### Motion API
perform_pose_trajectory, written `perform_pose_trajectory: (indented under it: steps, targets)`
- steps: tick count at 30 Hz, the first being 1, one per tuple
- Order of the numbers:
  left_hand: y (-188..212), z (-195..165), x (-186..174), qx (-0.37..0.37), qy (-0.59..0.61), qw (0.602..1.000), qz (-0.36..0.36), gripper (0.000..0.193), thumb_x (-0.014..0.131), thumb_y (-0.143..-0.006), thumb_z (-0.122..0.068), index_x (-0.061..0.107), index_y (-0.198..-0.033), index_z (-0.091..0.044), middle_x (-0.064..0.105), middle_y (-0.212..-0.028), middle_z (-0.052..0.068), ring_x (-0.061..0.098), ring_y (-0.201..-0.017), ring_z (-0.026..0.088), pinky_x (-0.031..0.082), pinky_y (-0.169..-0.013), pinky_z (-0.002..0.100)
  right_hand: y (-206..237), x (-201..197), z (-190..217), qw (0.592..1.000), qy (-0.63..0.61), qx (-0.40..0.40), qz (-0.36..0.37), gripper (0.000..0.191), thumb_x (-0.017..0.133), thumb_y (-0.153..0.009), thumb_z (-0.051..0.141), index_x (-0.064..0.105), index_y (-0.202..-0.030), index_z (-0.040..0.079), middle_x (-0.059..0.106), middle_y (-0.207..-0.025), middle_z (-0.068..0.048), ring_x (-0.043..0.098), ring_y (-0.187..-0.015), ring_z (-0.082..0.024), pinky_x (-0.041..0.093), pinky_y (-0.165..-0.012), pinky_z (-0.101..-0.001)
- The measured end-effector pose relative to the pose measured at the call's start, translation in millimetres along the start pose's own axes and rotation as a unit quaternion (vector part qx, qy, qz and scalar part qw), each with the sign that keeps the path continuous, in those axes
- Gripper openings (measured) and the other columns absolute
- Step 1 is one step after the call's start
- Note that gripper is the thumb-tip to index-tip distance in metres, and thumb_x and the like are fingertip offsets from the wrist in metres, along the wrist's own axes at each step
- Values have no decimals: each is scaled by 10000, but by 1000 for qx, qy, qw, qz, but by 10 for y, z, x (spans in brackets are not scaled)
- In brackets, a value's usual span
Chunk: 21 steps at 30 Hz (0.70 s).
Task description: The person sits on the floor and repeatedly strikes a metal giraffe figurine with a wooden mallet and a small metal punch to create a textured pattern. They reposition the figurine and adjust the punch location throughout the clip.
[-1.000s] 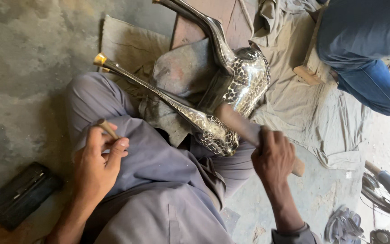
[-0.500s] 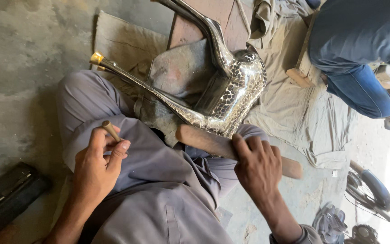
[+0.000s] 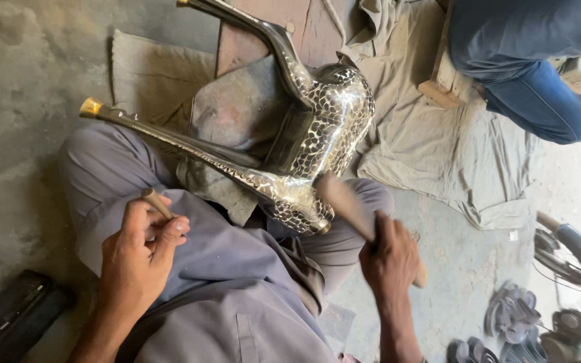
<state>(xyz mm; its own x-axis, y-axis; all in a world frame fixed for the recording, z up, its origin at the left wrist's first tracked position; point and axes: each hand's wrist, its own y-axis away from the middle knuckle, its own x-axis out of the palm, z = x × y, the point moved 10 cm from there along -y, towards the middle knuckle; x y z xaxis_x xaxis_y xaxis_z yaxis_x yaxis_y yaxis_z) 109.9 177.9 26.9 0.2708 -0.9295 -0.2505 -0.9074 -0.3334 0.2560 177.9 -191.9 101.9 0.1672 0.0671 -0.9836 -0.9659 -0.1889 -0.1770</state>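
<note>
right hand [image 3: 390, 259]: my fingers are clamped around a wooden mallet [image 3: 347, 205], its blurred head right at the lower end of the metal piece.
left hand [image 3: 136, 259]: my fingers are closed on a short wooden-handled tool [image 3: 157, 202], resting on my grey trouser leg [image 3: 237, 269].
metal piece [image 3: 304, 141]: a shiny hammered chair-like frame, lying across my lap and a worn cushion [image 3: 233, 114], one long leg with a brass tip [image 3: 91, 107] pointing toward the floor's left side.
floor: a cloth [image 3: 432, 148] spread beyond it; another person's blue-trousered leg [image 3: 539, 101] at the upper right corner.
</note>
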Motion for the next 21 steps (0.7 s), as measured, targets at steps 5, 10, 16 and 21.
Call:
perform_pose_trajectory:
  steps: [5, 10, 16, 21]
  targets:
    - [-79, -361, 362, 46, -17, 999, 17, 323, 681, -961, -159, 531, -1189, 12, 762, -936, 112, 792, -816, 183, 630, -646, 291, 193, 81, -12, 998, -59, -21, 10, 488, 602, -663, -54, 652, -1127, 88, 647, -897, -151, 633, -814, -390, 475, -724, -503]
    - [-87, -742, 672, 100, -10, 994, 34, 293, 681, -977, -144, 525, -1168, 13, 775, -982, 115, 798, -870, 177, 652, -652, 272, 168, 210, -836, 981, -36, 186, 44, 508, 606, -742, -56, 631, -1233, 73, 690, -1047, -196, 652, -897, -445, 481, -733, -542]
    - [-156, -1117, 1099, 174, -13, 983, 56, 389, 703, -951, -120, 519, -1269, 6, 753, -1065, 133, 790, -927, 195, 674, -690, 271, 459, 539, -1335, 909, -222, 330, 122, 685, 739, -677, 51, 604, -1343, 138, 724, -893, -165, 695, -816, -320, 532, -782, -427]
    - [-322, -1306, 1516, 220, -32, 972, 76, 406, 714, -981, -131, 558, -1341, -28, 789, -1004, 91, 802, -911, 181, 629, -723, 277, 456, 678, -1449, 890, -276, 341, 126, 642, 743, -717, 47, 593, -1339, 96, 727, -929, -137, 668, -820, -261, 531, -771, -389]
